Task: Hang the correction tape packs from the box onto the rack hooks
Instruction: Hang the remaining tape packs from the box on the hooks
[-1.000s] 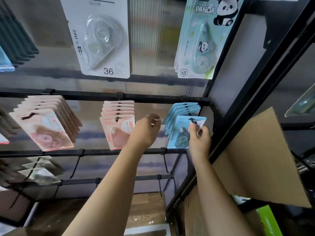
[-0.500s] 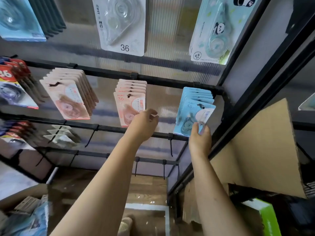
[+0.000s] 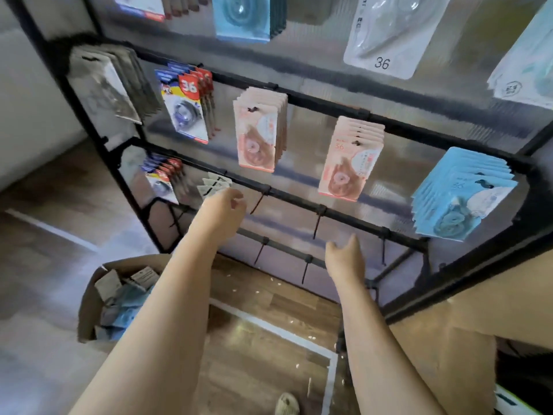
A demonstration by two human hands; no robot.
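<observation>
A stack of blue correction tape packs (image 3: 460,194) hangs on a hook at the right of the black rack (image 3: 329,101). Two pink stacks (image 3: 258,131) (image 3: 348,158) hang to its left. My right hand (image 3: 344,257) is empty, fingers relaxed, below the blue stack and clear of it. My left hand (image 3: 223,209) hangs loosely curled and holds nothing, in front of a bare lower hook (image 3: 258,200). The cardboard box (image 3: 89,298) on the floor at lower left holds several blue and grey packs.
Red-and-blue packs (image 3: 187,110) and grey packs (image 3: 113,88) hang further left. Bare hooks line the lower bars (image 3: 317,223). A cardboard sheet (image 3: 466,333) leans at the right. Wooden floor with a white line lies below, and a shoe (image 3: 287,404) shows near the bottom edge.
My right hand has let go of the blue pack, now hanging on its hook, and dropped down. My left hand has lowered too. The view swung left and down, showing the box.
</observation>
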